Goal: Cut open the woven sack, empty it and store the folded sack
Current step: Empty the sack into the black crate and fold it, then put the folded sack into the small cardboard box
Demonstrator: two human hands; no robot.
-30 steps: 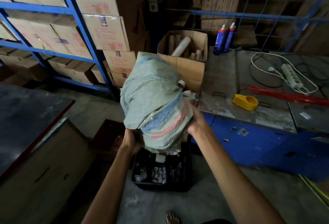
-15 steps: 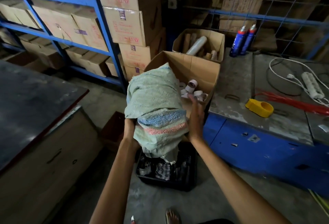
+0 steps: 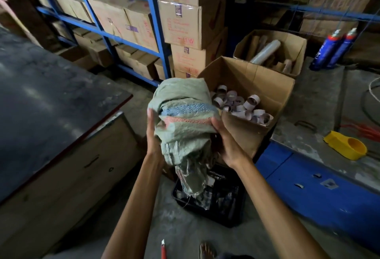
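Note:
I hold a crumpled pale green woven sack (image 3: 183, 114) with blue and red stripes in mid-air, bunched between both hands. My left hand (image 3: 153, 133) presses its left side and my right hand (image 3: 225, 142) grips its right underside. A frayed open end of the sack hangs down over a black crate (image 3: 222, 215) on the floor. Right behind the sack stands an open cardboard box (image 3: 255, 80) holding several small cardboard tape cores (image 3: 244, 106). A red-handled cutter (image 3: 163, 250) lies on the floor near my foot.
A blue metal cabinet (image 3: 320, 188) with a worn grey top stands at the right, carrying a yellow tape dispenser (image 3: 347, 145) and two blue spray cans (image 3: 337, 49). A dark-topped wooden table (image 3: 51, 119) is at the left. Blue racking (image 3: 156, 22) with cartons fills the back.
The view has tilted and shifted, bringing the sack lower and closer to the open box. My right hand has moved from the sack's side to its underside; the cutter has come into view.

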